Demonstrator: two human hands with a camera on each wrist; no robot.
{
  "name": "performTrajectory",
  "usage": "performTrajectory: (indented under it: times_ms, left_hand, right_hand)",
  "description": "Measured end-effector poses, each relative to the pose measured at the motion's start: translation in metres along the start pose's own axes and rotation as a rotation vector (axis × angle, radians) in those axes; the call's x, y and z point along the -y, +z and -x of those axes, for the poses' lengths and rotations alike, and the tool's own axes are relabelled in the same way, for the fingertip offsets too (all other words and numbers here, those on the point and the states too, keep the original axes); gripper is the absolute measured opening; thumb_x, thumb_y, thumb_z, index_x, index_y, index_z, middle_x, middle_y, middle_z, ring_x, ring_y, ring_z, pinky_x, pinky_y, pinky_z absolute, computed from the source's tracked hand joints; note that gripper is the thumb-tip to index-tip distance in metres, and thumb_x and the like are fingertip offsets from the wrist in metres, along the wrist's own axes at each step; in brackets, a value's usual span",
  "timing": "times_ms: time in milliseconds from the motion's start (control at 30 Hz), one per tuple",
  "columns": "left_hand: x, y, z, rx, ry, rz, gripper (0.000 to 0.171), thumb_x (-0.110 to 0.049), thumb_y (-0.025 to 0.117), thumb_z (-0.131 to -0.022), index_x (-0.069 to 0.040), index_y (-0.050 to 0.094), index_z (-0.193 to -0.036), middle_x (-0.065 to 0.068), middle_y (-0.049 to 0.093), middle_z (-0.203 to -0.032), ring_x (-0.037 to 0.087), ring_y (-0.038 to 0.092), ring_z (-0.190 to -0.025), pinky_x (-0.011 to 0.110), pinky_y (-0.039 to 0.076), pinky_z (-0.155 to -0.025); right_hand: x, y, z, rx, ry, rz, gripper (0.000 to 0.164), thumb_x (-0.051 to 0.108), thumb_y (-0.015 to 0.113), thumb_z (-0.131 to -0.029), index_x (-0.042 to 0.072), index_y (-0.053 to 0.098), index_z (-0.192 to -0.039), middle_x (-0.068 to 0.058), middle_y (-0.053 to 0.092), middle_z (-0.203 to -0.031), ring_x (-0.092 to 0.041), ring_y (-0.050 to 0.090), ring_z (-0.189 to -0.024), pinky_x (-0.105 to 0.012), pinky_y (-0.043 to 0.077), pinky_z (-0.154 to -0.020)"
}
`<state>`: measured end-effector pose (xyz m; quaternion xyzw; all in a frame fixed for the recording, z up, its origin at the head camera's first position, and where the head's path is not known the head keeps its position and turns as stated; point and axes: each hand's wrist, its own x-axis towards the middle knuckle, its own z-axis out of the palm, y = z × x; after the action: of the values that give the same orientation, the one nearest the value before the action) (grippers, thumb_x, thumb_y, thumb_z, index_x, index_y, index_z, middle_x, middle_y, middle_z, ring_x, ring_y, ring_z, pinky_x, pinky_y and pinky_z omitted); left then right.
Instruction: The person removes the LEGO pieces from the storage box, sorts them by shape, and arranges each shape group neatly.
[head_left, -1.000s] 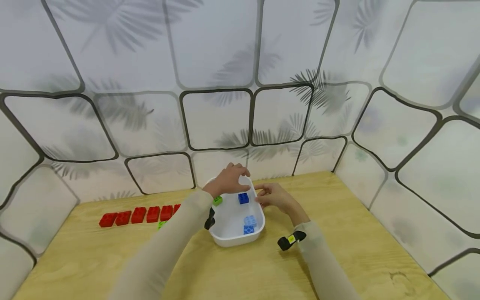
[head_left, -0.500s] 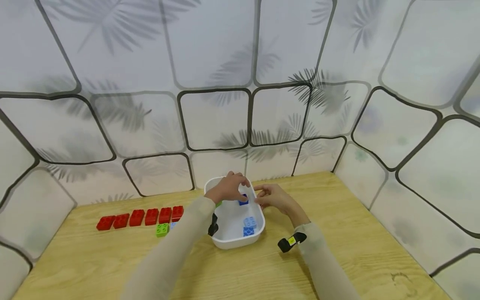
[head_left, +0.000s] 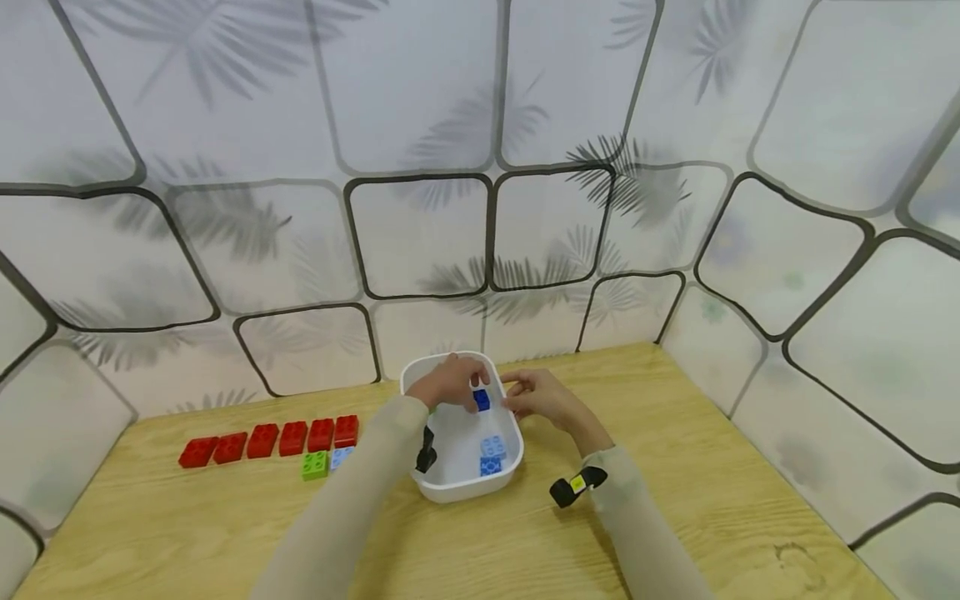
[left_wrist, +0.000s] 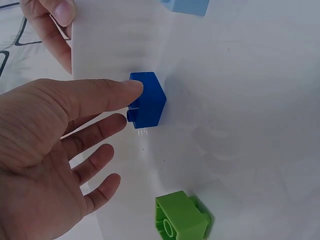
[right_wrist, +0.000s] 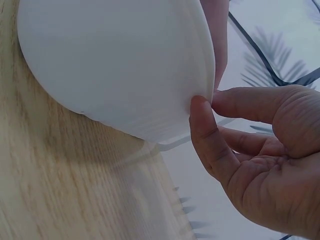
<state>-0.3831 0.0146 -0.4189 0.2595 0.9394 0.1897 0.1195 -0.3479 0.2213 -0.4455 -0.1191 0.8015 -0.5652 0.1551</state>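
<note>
A white plastic bin (head_left: 467, 493) stands on the wooden table, with a dark blue toy brick (head_left: 482, 400) inside by its right wall. Over the bin, my left hand (head_left: 452, 383) reaches down with fingers spread. In the left wrist view, its thumb (left_wrist: 127, 91) overlaps the blue brick (left_wrist: 149, 102); firm contact cannot be made out. A green brick (left_wrist: 182, 217) lies inside near that hand. Two light blue bricks (head_left: 492, 454) sit near the bin's front. My right hand (head_left: 551, 402) pinches the bin's right rim (right_wrist: 207, 55) between thumb and fingers.
Several red bricks (head_left: 262, 440) form a row on the table to the left. Before the row's right end are a green brick (head_left: 315, 465) and a light blue brick (head_left: 341, 457), the latter partly behind the left sleeve. A patterned curtain (head_left: 420, 242) hangs behind the table.
My left hand has lowered into the bin towards the dark blue brick. The right hand keeps its hold on the rim. The head view has shifted slightly, showing more of the bricks at left.
</note>
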Motion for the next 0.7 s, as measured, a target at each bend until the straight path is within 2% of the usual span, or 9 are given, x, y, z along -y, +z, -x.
performTrajectory:
  times_ms: [200,333,700]
  left_hand:
    - [0.0,0.003,0.0,-0.004,-0.045,0.038,0.041,-0.006,0.085,-0.079,-0.009,0.069,-0.116,0.01,0.069,-0.111,0.021,0.058,-0.099,0.036,0.051,-0.091]
    - [0.004,0.005,-0.002,-0.006,-0.049,0.039,0.039,-0.006,0.086,-0.079,-0.007,0.069,-0.114,0.009,0.07,-0.106,0.018,0.061,-0.091,0.032,0.053,-0.085]
    - [0.014,0.008,-0.006,-0.044,0.001,0.086,0.034,-0.004,0.084,-0.079,-0.007,0.069,-0.11,0.009,0.07,-0.101,0.017,0.061,-0.088,0.03,0.052,-0.081]
  right_hand:
    - [0.001,0.0,0.001,-0.001,0.004,0.006,0.051,0.001,0.066,-0.095,-0.007,0.051,-0.143,-0.012,0.068,-0.096,-0.012,0.066,-0.073,-0.033,0.06,-0.073]
    - [0.002,0.001,0.001,0.001,0.007,-0.008,0.051,0.001,0.066,-0.095,-0.007,0.051,-0.143,-0.012,0.068,-0.096,-0.012,0.066,-0.072,-0.035,0.061,-0.074]
    - [0.001,0.002,-0.001,-0.007,0.006,0.004,0.049,0.0,0.065,-0.095,-0.005,0.053,-0.142,-0.008,0.066,-0.094,-0.013,0.065,-0.074,-0.03,0.059,-0.071]
